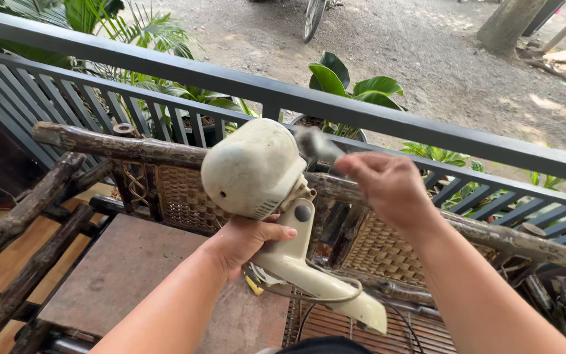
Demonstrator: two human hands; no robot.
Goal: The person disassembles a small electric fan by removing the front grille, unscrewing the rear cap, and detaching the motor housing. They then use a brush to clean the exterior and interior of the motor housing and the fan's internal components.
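Left grip: the left hand (247,239) is closing around the neck of a cream fan motor unit (255,169), fingers wrapped under the rounded housing; it is holding the unit up in the air above the wooden seat (132,269).
Right grip: the right hand (388,187) is pinching a small grey blurred part (317,145) at the front of the housing, fingertips pressed together on it; what the part is cannot be told.
Fan body: the stand arm (309,272) is slanting down and to the right from the housing; a thin cord (325,298) is looping beneath it.
Surroundings: a rustic branch-and-wicker bench back (165,190) is running behind the hands; a dark metal railing (361,115) is standing beyond it, with leafy plants (352,82) and bare ground outside.
Risk: judging from the single-handed support, the heavy housing is likely tipping forward if the left hand loosens; the dangling cord could be snagging on the bench; a slip of the pinching fingers could be dropping the small part.
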